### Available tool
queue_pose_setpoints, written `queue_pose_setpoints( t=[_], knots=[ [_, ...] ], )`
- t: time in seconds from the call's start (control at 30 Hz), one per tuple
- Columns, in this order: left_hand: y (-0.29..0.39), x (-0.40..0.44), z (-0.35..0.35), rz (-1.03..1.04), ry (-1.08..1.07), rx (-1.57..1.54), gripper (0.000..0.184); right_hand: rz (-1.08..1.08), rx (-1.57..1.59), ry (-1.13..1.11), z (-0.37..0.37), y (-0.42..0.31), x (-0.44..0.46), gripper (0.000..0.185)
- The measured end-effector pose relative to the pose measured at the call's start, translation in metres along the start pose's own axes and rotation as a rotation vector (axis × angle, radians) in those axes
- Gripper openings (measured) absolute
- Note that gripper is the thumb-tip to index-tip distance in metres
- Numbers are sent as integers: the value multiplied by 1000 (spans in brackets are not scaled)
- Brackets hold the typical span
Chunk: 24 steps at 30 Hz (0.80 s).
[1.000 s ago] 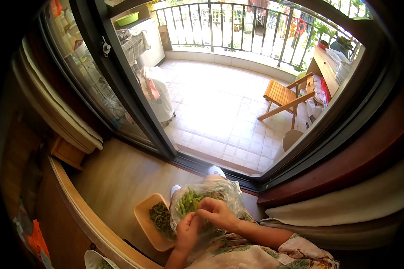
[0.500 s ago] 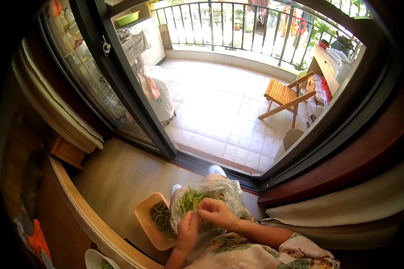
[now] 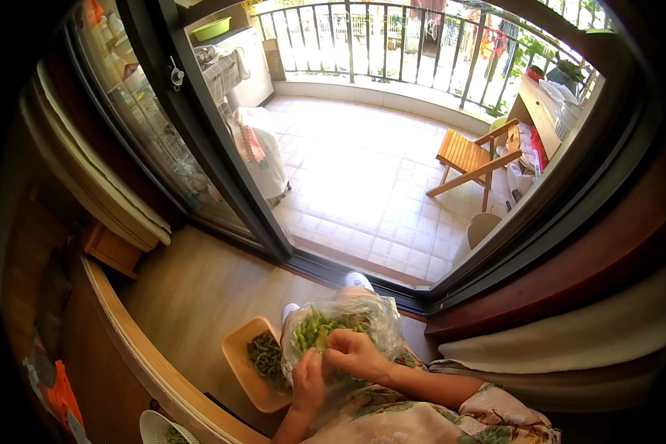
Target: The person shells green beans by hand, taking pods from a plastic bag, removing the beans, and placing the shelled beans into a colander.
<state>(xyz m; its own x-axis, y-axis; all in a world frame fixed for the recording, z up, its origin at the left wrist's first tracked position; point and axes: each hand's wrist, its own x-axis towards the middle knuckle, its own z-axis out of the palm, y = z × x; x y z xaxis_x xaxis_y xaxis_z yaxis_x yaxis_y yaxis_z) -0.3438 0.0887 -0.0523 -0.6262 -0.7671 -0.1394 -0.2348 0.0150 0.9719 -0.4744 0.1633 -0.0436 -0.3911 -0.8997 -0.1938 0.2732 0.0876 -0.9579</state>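
Note:
On my lap lies an opened clear plastic bag (image 3: 383,320) full of green bean pods (image 3: 311,328). Over its near side, my left hand (image 3: 308,377) and my right hand (image 3: 357,355) meet with fingertips pinched close together. A light green pod (image 3: 322,341) shows at the fingertips, partly hidden by the fingers. To the left of the bag, a peach-coloured plastic basin (image 3: 235,354) stands on the floor with a heap of darker green pods (image 3: 265,357) in it. A white basket (image 3: 150,425) holding small green pieces is cut off at the bottom edge.
A curved wooden furniture edge (image 3: 137,337) runs along the left. Ahead, a dark sliding door frame (image 3: 222,159) opens onto a tiled balcony (image 3: 348,163) with a folding wooden chair (image 3: 466,155). Pale curtains (image 3: 562,337) hang at the right.
My hands have shifted very slightly at the pod, the fingertips staying together. The bag, basin and basket are unchanged.

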Motion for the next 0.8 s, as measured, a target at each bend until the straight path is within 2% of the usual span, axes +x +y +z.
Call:
queue_pose_setpoints(
  t=[0.13, 0.23, 0.33, 0.53, 0.8],
  knots=[
    [5, 0, 0, 8, -66, 58, 27, -6, -69, 17, -1, 6, 0, 10],
    [0, 0, 1, -56, -88, -24, 27, -23, -85, 31, 0, 7, 0, 11],
    [-2, 0, 0, -117, -102, -150, 27, 10, 23, 3, -1, 2, -1, 11],
    [-2, -1, 0, -73, -129, -88, 34, 140, 286, -79, -5, 0, 0, 16],
    [1, -2, 0, -69, -218, -10, 29, 134, 219, -81, -7, -2, 0, 16]
  ],
)
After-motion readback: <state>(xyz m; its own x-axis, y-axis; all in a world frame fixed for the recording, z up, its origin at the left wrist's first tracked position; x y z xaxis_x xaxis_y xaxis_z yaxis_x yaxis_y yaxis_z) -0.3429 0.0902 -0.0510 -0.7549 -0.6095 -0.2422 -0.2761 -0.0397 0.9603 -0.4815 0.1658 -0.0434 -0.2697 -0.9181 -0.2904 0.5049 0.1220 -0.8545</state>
